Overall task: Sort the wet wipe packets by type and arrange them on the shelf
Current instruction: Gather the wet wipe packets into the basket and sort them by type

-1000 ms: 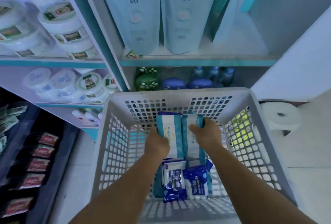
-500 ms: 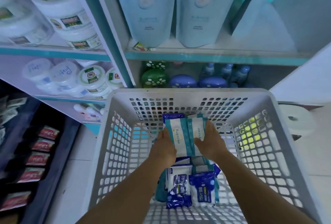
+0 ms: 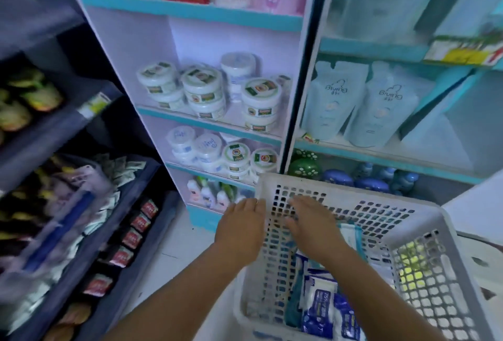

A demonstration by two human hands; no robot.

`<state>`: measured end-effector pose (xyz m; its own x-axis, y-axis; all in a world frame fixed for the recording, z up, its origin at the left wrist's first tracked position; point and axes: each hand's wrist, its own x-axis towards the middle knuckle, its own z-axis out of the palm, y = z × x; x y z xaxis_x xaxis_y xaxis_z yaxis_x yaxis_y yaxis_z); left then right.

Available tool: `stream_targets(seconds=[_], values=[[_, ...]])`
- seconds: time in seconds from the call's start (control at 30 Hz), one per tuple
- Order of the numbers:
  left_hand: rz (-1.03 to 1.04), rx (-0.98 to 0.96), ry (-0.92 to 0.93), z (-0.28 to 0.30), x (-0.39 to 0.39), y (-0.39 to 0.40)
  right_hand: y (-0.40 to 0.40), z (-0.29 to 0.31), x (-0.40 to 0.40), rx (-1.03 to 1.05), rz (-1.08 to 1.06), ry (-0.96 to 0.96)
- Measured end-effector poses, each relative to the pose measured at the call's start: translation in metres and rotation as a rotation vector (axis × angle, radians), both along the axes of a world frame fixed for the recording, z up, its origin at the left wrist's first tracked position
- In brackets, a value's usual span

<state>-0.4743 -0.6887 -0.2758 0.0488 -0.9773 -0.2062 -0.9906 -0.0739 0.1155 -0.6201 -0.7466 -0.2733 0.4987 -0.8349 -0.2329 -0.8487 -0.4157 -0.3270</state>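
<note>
A white perforated plastic basket [image 3: 353, 190] sits low at the right. Inside it lie a white packet with teal stripes [image 3: 351, 237] and blue-and-white wet wipe packets [image 3: 321, 303]. My right hand [image 3: 313, 225] is inside the basket near its far left corner, fingers straight and spread, holding nothing. My left hand [image 3: 241, 230] is outside the basket's left wall, fingers straight, their tips at the rim's corner. Whether it touches the wall is unclear.
A white shelf unit with teal edges [image 3: 190, 11] stands ahead, holding round white tubs [image 3: 202, 90]. To its right, pale blue pouches [image 3: 328, 106] stand over blue bottles [image 3: 371, 184]. A dark rack with red sachets [image 3: 132, 238] runs along the left.
Both hands have let go of the two teal-striped packets, which now lie in the basket. My left hand moved out over the basket's left wall. My view swung left and up.
</note>
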Motion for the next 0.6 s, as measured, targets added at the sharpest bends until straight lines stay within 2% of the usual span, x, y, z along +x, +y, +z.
stream_targets(seconds=[0.33, 0.6], values=[[0.208, -0.211, -0.105, 0.124, 0.168, 0.13, 0.103, 0.12, 0.185, -0.2, 0.286, -0.08], [0.397, -0.308, -0.169, 0.197, 0.28, 0.259, 0.202, 0.194, 0.315, -0.301, 0.527, -0.203]])
